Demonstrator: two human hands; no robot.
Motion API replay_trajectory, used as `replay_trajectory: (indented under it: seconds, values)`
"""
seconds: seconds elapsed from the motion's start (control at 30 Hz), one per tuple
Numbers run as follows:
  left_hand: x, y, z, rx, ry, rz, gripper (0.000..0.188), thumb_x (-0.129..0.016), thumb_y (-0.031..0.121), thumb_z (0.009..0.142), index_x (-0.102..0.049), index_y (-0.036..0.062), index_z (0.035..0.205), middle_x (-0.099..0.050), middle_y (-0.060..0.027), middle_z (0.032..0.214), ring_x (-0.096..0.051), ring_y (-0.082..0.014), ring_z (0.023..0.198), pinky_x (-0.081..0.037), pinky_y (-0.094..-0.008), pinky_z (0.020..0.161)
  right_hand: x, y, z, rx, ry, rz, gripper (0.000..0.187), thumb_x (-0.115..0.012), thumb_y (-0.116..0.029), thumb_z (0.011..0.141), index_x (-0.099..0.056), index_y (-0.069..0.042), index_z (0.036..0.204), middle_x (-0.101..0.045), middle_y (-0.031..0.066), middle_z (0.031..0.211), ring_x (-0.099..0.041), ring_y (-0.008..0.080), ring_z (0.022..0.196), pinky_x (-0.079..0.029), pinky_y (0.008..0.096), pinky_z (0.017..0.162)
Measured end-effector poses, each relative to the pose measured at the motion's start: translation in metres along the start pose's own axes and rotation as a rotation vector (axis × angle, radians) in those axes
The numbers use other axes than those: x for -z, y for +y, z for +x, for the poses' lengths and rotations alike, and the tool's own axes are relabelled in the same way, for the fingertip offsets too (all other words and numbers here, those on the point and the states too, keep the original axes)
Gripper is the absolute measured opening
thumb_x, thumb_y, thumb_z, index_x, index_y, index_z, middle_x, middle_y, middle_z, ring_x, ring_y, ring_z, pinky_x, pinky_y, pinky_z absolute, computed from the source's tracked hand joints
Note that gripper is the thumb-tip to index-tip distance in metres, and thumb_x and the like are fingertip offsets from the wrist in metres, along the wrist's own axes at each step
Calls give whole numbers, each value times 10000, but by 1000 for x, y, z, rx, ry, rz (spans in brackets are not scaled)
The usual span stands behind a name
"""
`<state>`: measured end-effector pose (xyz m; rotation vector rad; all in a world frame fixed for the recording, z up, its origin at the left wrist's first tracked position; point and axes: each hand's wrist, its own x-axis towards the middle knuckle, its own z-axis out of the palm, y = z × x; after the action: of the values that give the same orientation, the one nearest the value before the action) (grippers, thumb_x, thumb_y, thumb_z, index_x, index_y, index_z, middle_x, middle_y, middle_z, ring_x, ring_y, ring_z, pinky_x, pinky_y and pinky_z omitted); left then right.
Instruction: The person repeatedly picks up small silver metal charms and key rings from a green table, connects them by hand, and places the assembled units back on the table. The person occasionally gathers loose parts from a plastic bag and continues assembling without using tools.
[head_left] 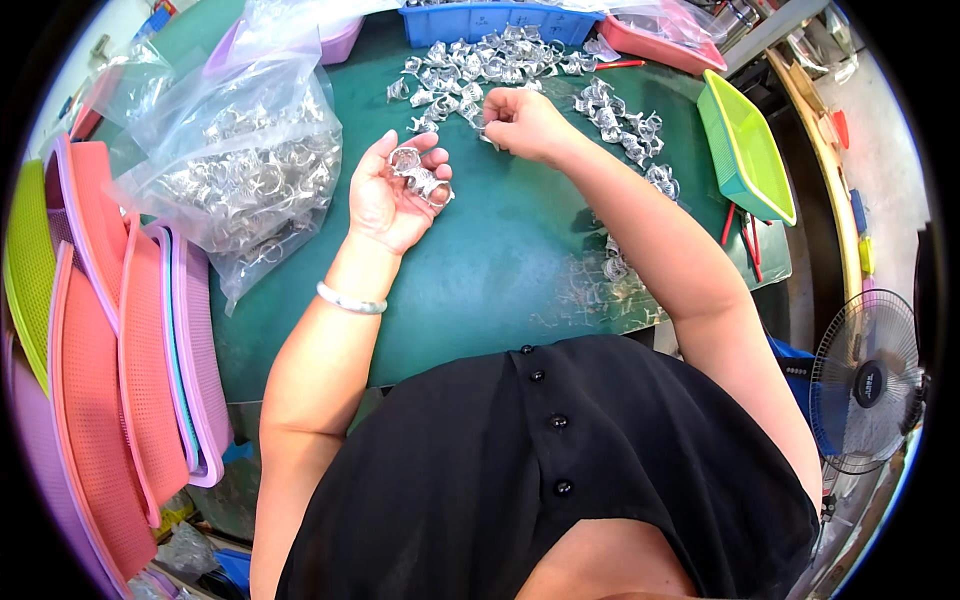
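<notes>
My left hand (388, 205) is turned palm up over the green table, its fingers curled round a few small silver openwork metal pieces (420, 178) that look like hair claws. To its right, at the near edge of a loose pile of similar pieces (480, 65), my right hand (525, 125) is closed in a pinch. Its fingertips touch or nearly touch the pile; what they hold, if anything, is hidden. More such pieces (625, 125) lie in a band beyond my right forearm, running toward the table's near right.
A clear plastic bag (250, 170) full of silver pieces lies left of my left hand. Stacked pink and purple baskets (95, 380) stand at the left. Blue (500, 24) and pink bins (665, 45) line the far edge. A green basket (750, 145) and a fan (865, 385) are right.
</notes>
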<state>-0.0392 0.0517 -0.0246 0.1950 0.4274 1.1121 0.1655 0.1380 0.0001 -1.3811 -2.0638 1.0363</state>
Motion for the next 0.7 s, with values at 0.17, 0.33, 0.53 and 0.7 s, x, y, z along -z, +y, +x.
replay_trajectory:
  seconds: [0.17,0.33,0.53,0.7]
  values:
    - [-1,-1,-1,13,4,37,430,-530,396,882,-602,10,1056,-639,-124,895,-588,-234,771,-473,-300,587,12,-1,-17,69,-152,503,54,-598,-41,783,-580,-54,833,-598,-5,711,-561,82,630,-472,233,611]
    - [-1,-4,0,116,-73,36,401,-508,356,881,-611,3,1040,-650,-128,875,-613,-255,765,-496,-356,626,22,-10,-36,209,-270,674,93,-608,-18,830,-572,-49,910,-603,9,837,-591,106,760,-483,265,686]
    - [-1,-12,-4,178,-134,95,411,-466,322,871,-598,3,1093,-643,-163,979,-603,-298,838,-485,-408,709,26,-26,-51,242,-352,729,97,-606,-27,840,-580,-55,929,-612,8,878,-588,99,796,-479,260,694]
    - [-7,-16,-8,196,-210,92,406,-467,309,861,-603,-2,1083,-641,-172,983,-603,-320,878,-479,-438,771,26,-26,-52,249,-388,737,114,-601,-39,848,-591,-56,959,-620,14,899,-583,97,815,-475,258,701]
